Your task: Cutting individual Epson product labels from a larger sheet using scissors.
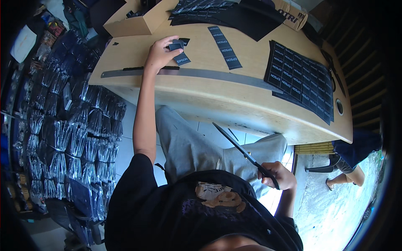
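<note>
My left hand [158, 55] reaches over the table and pinches a small dark label piece [176, 45] between thumb and fingers. Just under it on the tabletop lies another black label [182, 59] with pale lettering. Low on the right, above my lap, my right hand [281, 175] grips a pair of long dark scissors [238, 145], their blades pointing up and left. A black strip of printed labels [226, 49] lies alone to the right of my left hand. Stacked on the table's right side are uncut sheets of the same labels [298, 74].
A long metal ruler [217, 76] lies along the near edge of the wooden table [251, 46]. Behind are an open cardboard box [134, 24] and black sheets [247, 19]. Many plastic-wrapped dark bundles [58, 134] fill the left. Another person's leg [354, 178] shows at right.
</note>
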`<action>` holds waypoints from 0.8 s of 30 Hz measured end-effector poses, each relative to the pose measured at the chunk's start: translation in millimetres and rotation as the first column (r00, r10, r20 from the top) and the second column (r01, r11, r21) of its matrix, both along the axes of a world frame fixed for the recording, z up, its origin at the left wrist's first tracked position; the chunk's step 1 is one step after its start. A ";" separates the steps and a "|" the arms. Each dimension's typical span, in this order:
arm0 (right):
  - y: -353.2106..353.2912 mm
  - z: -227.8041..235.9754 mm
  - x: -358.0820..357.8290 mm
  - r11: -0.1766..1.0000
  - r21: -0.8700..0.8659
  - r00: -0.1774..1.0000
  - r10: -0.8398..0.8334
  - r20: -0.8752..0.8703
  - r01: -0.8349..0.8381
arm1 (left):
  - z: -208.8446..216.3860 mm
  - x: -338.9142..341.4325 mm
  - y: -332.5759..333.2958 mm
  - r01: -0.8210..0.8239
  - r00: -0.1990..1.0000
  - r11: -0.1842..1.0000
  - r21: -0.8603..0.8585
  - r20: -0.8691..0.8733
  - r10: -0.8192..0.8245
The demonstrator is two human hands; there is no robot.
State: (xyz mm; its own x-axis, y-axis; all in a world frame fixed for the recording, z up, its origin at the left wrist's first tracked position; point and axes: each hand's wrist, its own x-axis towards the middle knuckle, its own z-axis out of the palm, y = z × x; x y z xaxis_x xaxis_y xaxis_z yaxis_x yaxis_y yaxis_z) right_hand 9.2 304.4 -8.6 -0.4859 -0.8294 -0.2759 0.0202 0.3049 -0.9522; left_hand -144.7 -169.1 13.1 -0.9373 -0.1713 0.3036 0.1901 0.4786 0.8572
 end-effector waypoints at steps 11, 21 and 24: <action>-18.1 1.5 1.4 0.963 -0.190 0.959 -0.140 0.245 0.189 | 17.4 0.9 -6.0 -0.119 0.987 0.963 -0.241 0.081 0.142; -39.8 3.5 9.5 0.925 -0.232 0.949 -0.264 0.174 0.300 | 34.9 34.4 20.3 -0.231 0.970 0.973 -0.024 -0.085 0.228; -50.1 4.5 10.3 0.905 -0.187 0.923 -0.363 0.127 0.381 | 47.2 62.7 63.6 0.012 0.998 0.987 0.163 -0.070 -0.001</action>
